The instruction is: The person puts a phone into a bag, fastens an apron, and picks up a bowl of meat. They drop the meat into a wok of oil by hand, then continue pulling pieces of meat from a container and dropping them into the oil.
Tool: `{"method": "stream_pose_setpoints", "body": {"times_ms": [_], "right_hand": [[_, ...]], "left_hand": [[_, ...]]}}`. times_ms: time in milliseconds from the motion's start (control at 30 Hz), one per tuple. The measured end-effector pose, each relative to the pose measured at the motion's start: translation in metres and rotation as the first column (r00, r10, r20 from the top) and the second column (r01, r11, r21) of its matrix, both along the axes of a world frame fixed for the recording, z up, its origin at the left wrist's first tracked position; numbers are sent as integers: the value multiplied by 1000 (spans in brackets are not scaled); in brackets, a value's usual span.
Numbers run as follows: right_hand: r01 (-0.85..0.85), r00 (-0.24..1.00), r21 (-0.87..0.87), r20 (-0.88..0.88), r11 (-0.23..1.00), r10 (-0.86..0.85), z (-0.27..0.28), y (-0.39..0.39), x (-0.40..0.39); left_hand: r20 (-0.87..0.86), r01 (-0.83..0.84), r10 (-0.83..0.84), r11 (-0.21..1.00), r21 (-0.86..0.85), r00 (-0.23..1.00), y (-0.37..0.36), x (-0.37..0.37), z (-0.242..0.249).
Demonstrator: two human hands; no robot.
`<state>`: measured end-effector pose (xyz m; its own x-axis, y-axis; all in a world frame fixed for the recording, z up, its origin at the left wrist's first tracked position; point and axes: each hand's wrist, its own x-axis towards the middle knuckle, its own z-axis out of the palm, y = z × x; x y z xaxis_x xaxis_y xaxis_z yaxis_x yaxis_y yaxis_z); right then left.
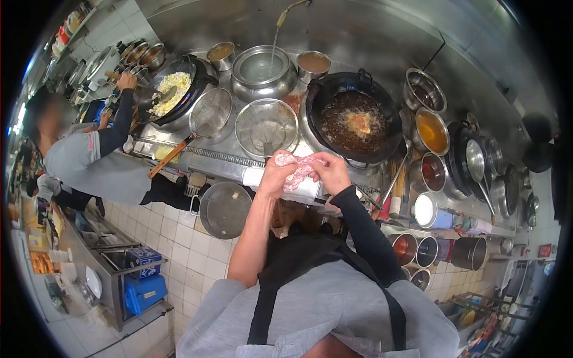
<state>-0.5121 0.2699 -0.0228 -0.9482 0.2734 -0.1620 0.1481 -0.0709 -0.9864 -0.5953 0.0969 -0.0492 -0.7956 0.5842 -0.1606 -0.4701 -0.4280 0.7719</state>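
Note:
My left hand [276, 178] is closed round one end of a pink-and-white clump that looks like raw meat [300, 171]. The other end is pinched in the fingers of my right hand [334, 175], so the clump stretches between both hands. Under it, at the counter's front edge, is a white container [307, 192], partly hidden by my hands. Ahead to the right, a large black wok [389, 140] holds dark bubbling oil with a golden frying piece [358, 123] in it. Just beyond my left hand, a round wire strainer [266, 122] rests on the counter.
Water runs from a tap [281, 18] into a steel pot [245, 89]. At left a co-worker [89, 152] stirs food in another wok [197, 74]. A second strainer [210, 112], sauce bowls [431, 132] and a low pot [225, 210] surround me.

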Motion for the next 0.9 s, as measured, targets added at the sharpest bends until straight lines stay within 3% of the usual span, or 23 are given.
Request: {"method": "stream_pose_setpoints", "body": {"times_ms": [167,267,367,467,567,667,767,900], "right_hand": [[1,999,-217,-42,976,-10,0,10,0],[28,998,-261,-48,965,-42,1,8,-2],[-5,999,84,-48,996,10,-2,9,-7],[-47,994,501,-66,864,92,8,11,-13],[-306,950,232,133,923,282,17,32,-22],[-248,967,-296,-11,923,256,14,44,-18],[-162,987,-513,-69,843,148,15,62,-10],[-139,990,-554,-64,820,125,29,60,-7]], "left_hand": [[47,54,-58,996,68,997,0,-1,7],[111,45,-51,997,58,993,2,-2,11],[104,38,-38,999,6,994,9,-3,18],[56,50,-48,998,-37,997,14,-8,6],[105,29,-37,996,82,994,14,-10,5],[136,14,-32,991,134,990,13,-8,13],[166,2,-32,983,183,986,5,-16,-3],[150,58,-81,987,150,985,-1,-17,7]]}}
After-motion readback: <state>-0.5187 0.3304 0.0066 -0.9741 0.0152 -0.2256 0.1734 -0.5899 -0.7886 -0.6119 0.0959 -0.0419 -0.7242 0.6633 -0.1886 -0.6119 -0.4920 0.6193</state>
